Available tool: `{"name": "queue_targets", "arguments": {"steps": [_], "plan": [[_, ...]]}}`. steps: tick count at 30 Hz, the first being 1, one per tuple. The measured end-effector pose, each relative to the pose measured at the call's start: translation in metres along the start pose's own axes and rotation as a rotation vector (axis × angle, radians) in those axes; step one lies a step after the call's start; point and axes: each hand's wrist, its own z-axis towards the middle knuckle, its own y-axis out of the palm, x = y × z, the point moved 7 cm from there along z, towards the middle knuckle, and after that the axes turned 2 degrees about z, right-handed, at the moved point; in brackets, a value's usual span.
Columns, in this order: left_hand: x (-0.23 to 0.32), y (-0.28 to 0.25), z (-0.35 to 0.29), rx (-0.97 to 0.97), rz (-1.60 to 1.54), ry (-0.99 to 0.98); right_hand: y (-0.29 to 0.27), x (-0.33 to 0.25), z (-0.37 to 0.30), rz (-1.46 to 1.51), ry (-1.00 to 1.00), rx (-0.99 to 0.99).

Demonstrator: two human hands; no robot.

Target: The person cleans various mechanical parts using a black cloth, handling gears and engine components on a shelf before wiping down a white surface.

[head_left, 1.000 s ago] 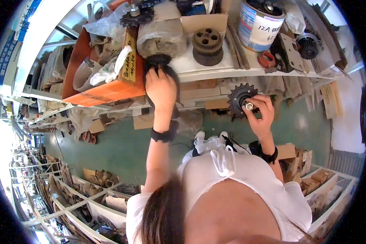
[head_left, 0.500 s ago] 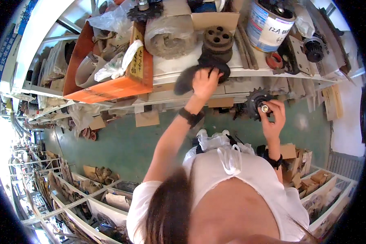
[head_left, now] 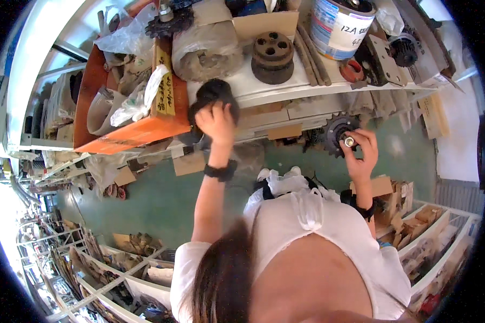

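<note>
Below the right-hand grip (head_left: 362,153), a green floor (head_left: 145,215) is seen. Beyond the grip, the room is crossed by a white shelf (head_left: 328,91). To its right, a white wall (head_left: 461,145) is met lower down by a grey ribbed panel (head_left: 459,194). Nearer than the grip, white racks (head_left: 118,277) are ranged; far left of it, everything is washed out by bright light.

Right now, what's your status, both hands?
Left hand: gripping black item. Right hand: holding sprocket. Possible obstruction: orange box, close on black item's left.

Sprocket (head_left: 334,131) — matt metal; nut (head_left: 350,141) — glossy
</note>
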Motion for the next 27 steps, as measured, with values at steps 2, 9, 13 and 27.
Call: {"name": "queue_targets", "arguments": {"steps": [2,9,13,27], "plan": [[0.025,0.014,-0.005,-0.039,0.023,0.137,-0.004,0.006,-0.006,0.030,0.089,0.003],[0.079,0.045,-0.014,-0.117,-0.237,0.217,-0.024,0.017,-0.013,-0.101,0.127,0.108],[0.041,0.041,-0.011,-0.477,-0.428,0.203,-0.021,0.017,-0.004,-0.068,0.142,0.073],[0.040,0.030,-0.014,-0.112,-0.131,0.158,-0.029,0.003,-0.010,-0.062,0.153,0.077]]}}
